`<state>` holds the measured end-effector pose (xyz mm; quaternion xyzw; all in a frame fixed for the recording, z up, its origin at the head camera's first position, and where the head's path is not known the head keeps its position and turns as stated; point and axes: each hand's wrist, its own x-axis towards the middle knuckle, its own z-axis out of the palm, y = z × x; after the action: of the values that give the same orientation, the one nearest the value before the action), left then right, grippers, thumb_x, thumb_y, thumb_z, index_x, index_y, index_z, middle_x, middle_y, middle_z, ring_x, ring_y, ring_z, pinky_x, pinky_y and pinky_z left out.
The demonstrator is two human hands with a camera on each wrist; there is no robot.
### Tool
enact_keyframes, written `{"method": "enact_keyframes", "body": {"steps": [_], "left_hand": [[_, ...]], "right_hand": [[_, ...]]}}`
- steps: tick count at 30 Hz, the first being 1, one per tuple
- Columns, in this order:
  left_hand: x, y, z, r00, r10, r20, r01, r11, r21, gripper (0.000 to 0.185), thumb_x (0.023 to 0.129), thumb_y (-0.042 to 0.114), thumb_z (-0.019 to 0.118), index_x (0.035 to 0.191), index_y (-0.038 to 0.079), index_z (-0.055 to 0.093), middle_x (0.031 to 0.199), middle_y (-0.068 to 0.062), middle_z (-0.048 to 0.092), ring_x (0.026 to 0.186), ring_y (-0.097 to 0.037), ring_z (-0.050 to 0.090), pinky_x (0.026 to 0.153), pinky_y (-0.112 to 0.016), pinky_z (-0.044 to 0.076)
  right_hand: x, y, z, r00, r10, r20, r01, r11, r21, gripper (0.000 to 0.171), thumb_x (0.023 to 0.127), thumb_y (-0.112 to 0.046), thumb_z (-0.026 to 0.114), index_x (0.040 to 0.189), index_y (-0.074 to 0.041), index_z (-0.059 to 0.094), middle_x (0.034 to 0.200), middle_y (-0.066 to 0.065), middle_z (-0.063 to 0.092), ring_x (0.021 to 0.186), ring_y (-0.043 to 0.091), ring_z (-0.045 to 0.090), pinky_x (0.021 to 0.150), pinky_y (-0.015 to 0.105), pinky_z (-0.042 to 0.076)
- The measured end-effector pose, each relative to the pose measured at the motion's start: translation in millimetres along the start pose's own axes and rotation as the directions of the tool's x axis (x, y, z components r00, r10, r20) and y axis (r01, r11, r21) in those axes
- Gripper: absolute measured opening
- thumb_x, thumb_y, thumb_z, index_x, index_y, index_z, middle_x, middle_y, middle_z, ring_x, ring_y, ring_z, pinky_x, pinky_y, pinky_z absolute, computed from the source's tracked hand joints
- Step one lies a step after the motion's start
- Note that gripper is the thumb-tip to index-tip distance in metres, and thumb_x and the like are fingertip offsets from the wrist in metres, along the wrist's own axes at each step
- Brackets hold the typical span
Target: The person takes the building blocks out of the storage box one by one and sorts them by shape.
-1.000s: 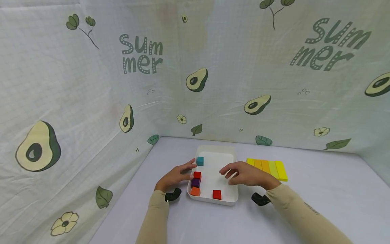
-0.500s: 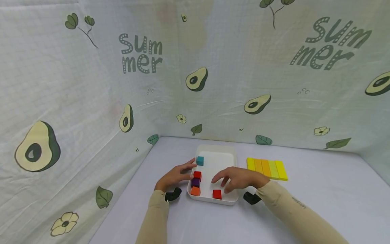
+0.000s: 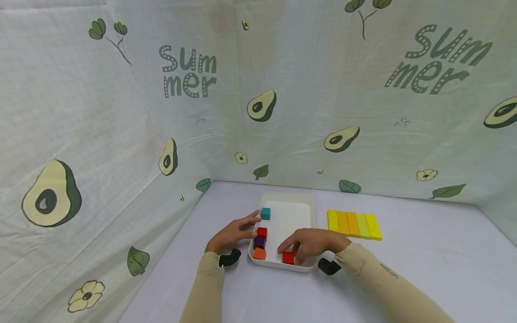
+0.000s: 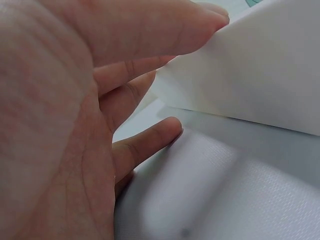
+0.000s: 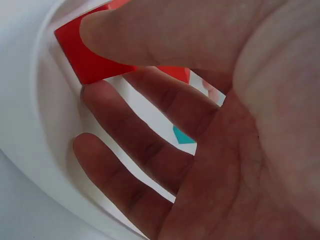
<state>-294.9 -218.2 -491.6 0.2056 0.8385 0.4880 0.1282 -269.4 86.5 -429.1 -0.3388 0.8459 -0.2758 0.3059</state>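
Your right hand point(image 3: 313, 246) reaches into the white tray point(image 3: 308, 207) and pinches the red cube point(image 3: 288, 257) near its front wall; the right wrist view shows thumb and fingers point(image 5: 150, 100) closing on that cube point(image 5: 82, 57). Your left hand point(image 3: 233, 232) rests with relaxed, straight fingers against the tray's left wall point(image 4: 260, 65), steadying it and gripping nothing. Along that wall lie a teal cube point(image 3: 265, 213), a second red cube point(image 3: 261, 232), a purple cube point(image 3: 259, 242) and an orange cube point(image 3: 259, 254). A row of yellow bars point(image 3: 354, 224) lies on the counter point(image 3: 424, 251), just right of the tray. Likely risks: the cube sits close to the front wall, so crowded fingertips may slip off it; a shallow pinch could drop it; and a lift without the left hand's support could drag the light tray.
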Motion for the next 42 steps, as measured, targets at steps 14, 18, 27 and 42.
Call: {"method": "enact_keyframes", "body": {"steps": [14,18,27,42], "left_hand": [[1.0,-0.1,1.4,0.999,-0.034,0.003,0.034,0.999,-0.007,0.063,0.091,0.044,0.07,0.149,0.025,0.051,0.159,0.025,0.026,0.15,-0.015,0.022,0.117,-0.052,0.027],[1.1,0.4,2.6,0.999,-0.04,0.008,0.04,0.999,-0.018,0.064,0.091,0.044,0.071,0.149,0.024,0.051,0.158,0.026,0.026,0.15,-0.016,0.022,0.117,-0.053,0.028],[-0.5,1.3,4.9,0.999,-0.053,-0.006,0.053,0.999,-0.011,0.062,0.091,0.044,0.071,0.148,0.028,0.052,0.159,0.023,0.027,0.151,-0.02,0.018,0.116,-0.058,0.025],[-0.4,3.6,6.9,0.999,-0.046,-0.006,0.046,0.998,-0.031,0.062,0.091,0.042,0.072,0.148,0.028,0.052,0.161,0.021,0.025,0.152,-0.021,0.016,0.116,-0.059,0.024]], "right_hand": [[1,7,5,0.997,-0.046,-0.065,0.047,0.999,0.014,0.034,0.083,-0.005,0.079,0.108,-0.026,0.073,0.105,-0.01,0.064,0.095,0.017,0.059,0.079,0.035,0.056],[-1,11,7,0.99,-0.073,-0.122,0.075,0.997,0.014,0.029,0.085,-0.011,0.079,0.108,-0.027,0.071,0.104,-0.011,0.064,0.095,0.015,0.06,0.08,0.033,0.057],[-14,15,16,0.935,-0.075,-0.346,0.15,0.969,0.194,0.028,0.092,-0.024,0.074,0.118,-0.018,0.067,0.115,-0.002,0.065,0.096,0.019,0.063,0.083,0.035,0.057],[-41,21,16,0.833,0.018,-0.553,0.232,0.896,0.379,0.039,0.093,-0.025,0.073,0.128,-0.009,0.062,0.122,0.01,0.063,0.099,0.035,0.065,0.081,0.037,0.058]]}}
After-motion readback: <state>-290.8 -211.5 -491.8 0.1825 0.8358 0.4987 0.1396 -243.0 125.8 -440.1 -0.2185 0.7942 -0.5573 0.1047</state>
